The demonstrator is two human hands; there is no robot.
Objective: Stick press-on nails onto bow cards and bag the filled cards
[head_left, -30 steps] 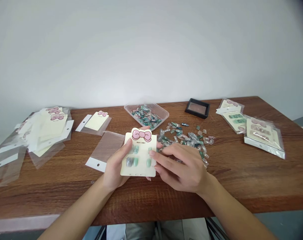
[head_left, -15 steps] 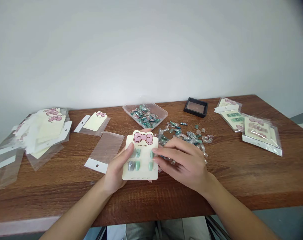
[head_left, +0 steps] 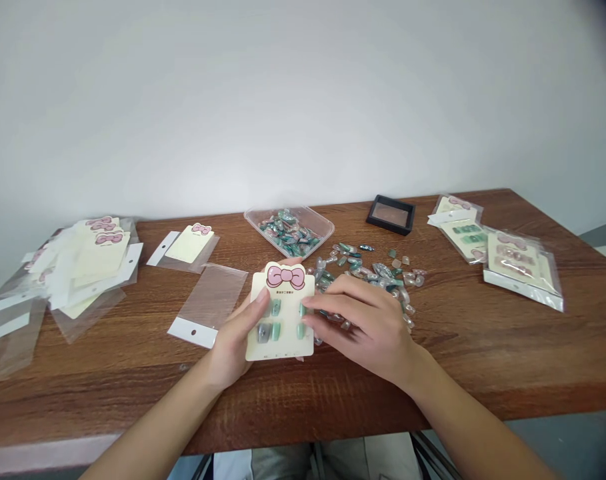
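Cream-coloured, the card (head_left: 289,320) is gripped between the thumb and fingers of our left hand (head_left: 231,347), over the table (head_left: 463,360), with green and grey nails (head_left: 276,331) on its face. Our right hand (head_left: 373,327) has its fingers at the card's three o'clock edge, by two of the green ones; whether they pinch anything, we cannot tell. Loose nails (head_left: 383,272) lie at two o'clock from the card, a tub (head_left: 327,227) at twelve, a clear bag (head_left: 213,293) between nine and ten.
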